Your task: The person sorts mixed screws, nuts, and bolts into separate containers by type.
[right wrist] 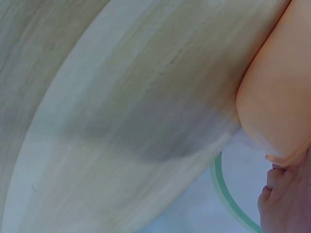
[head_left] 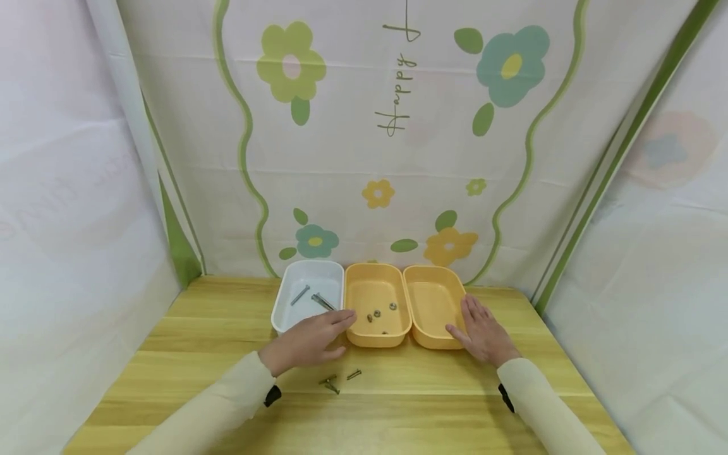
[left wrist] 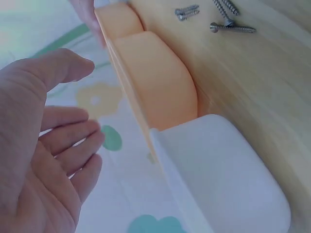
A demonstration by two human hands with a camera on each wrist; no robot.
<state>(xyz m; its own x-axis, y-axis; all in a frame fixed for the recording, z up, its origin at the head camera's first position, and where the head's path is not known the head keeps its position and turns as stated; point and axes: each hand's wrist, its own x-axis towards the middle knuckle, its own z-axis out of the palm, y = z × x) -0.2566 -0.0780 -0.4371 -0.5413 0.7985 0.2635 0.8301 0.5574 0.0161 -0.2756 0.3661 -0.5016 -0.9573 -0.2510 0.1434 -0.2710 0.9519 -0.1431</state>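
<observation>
My left hand (head_left: pixel 313 338) hovers by the near rims of the white tray (head_left: pixel 277 309) and the middle orange tray (head_left: pixel 378 341), fingers relaxed and palm bare in the left wrist view. Against the outer right side of the right orange tray (head_left: pixel 435 300), my right hand (head_left: pixel 483 332) rests with its fingers extended along the rim and the thumb near the front corner. Long screws (head_left: pixel 324 301) lie in the white tray. Several small nuts (head_left: pixel 377 313) are scattered in the middle tray. The right tray's visible floor is bare.
Several loose screws (left wrist: pixel 232 28) lie on the wooden table (head_left: pixel 409 417) in front of the trays. The three trays stand side by side against a flowered cloth backdrop (head_left: pixel 341 151). Cloth walls (head_left: pixel 671 253) enclose both sides.
</observation>
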